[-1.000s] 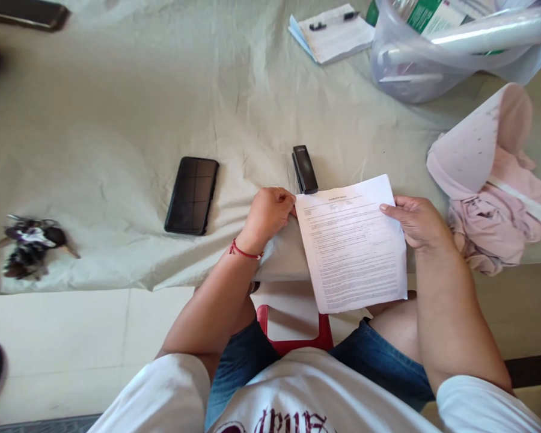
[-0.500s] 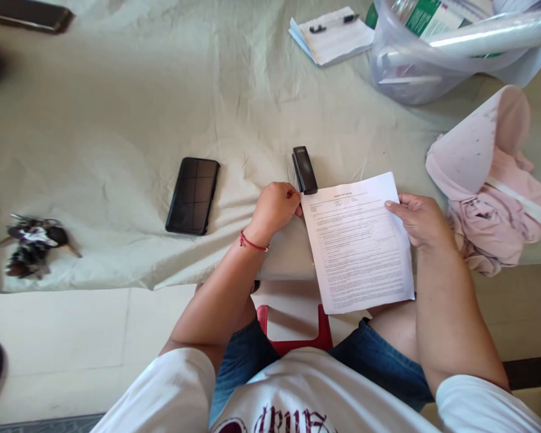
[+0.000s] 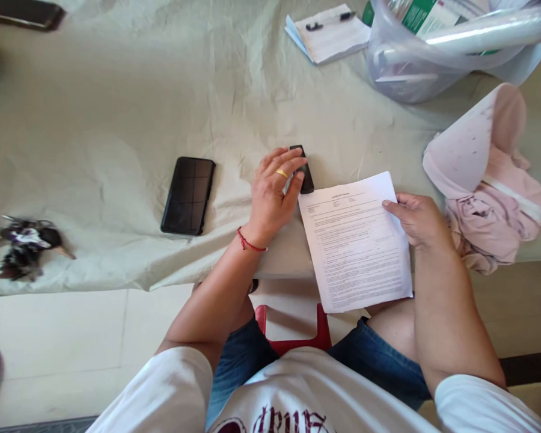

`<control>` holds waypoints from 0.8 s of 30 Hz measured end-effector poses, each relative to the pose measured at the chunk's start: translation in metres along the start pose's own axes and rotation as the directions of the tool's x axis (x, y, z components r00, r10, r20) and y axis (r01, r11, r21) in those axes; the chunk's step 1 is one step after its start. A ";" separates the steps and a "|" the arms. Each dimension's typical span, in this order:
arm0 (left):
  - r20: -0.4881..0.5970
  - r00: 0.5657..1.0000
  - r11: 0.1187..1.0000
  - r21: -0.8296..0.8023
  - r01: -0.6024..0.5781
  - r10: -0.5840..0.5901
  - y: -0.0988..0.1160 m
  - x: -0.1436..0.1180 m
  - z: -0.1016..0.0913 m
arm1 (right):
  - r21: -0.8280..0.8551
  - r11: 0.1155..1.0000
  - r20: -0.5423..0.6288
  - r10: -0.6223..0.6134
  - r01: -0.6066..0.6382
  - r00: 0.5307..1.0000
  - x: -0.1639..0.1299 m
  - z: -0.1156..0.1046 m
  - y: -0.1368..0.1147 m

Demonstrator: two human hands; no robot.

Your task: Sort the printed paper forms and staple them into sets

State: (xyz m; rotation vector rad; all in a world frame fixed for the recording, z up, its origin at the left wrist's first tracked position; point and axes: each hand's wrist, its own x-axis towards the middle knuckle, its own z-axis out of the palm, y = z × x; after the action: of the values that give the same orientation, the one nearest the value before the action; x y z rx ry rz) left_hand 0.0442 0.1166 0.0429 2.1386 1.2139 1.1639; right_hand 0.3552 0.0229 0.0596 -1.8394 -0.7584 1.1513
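Observation:
My left hand, with a gold ring and a red string bracelet, reaches over a black stapler. Its fingers are stretched out and a little apart across the stapler's top, with the thumb beside it; whether they touch it I cannot tell. Part of the stapler is hidden under the fingers. My right hand pinches the upper right edge of the printed sheets, thumb on top and fingers beneath. The sheets' upper left corner lies at the near end of the stapler, and their lower part overhangs the table edge.
A black phone and a bunch of keys lie left on the covered table. Pink cloth is at the right. Farther back are a plastic basket, a notepad with a pen, and another phone.
My left hand has left the sheets' upper left corner and moved up over the stapler, its fingers unfolding. My right hand keeps its grip on the sheets.

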 end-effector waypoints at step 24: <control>0.178 0.977 0.968 -0.240 -0.070 0.115 -0.031 -0.005 0.015 | -0.027 0.998 0.016 -0.059 0.059 0.998 0.007 -0.002 0.006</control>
State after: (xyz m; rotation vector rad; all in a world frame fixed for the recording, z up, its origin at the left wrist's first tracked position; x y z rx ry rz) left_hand 0.0400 0.1295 0.0105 2.0913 0.8572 1.0530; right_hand 0.3602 0.0249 0.0524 -1.8208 -0.8355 1.1235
